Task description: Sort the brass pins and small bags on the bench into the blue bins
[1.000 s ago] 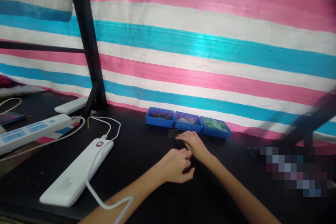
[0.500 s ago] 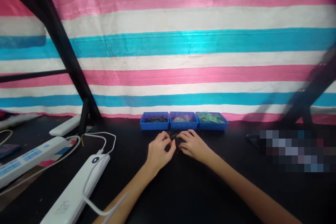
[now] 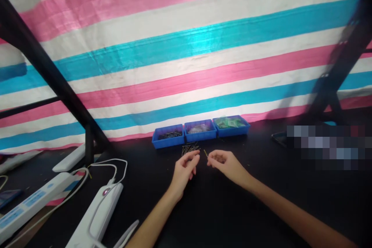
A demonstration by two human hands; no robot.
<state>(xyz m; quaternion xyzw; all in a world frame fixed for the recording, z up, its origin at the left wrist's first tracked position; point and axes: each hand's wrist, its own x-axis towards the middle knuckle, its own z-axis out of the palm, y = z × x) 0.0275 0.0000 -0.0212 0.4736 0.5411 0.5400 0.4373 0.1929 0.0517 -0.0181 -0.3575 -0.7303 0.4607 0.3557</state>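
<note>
A small pile of thin gold-coloured sticks (image 3: 187, 149) lies on the black table in front of the bins. My right hand (image 3: 228, 166) pinches one thin yellowish stick (image 3: 205, 153), which points up and away from the fingertips. Just short of the pile is my left hand (image 3: 184, 170), thumb and forefinger pressed together; whether anything is between them is too small to make out. Behind the pile stand three blue bins in a row: one with dark thin pieces (image 3: 170, 135), one with clear plastic bags (image 3: 199, 128), one with green packets (image 3: 231, 122).
A white power bank (image 3: 97, 215) with a white cable (image 3: 127, 170) lies at left, beside a white power strip (image 3: 35, 203). Black metal frame legs (image 3: 72, 110) rise left and right before a striped sheet. At right lies a dark flat object (image 3: 279, 138).
My hands have drawn apart from over the pile, uncovering it. My right hand now holds a single stick off to the right. The view has tilted.
</note>
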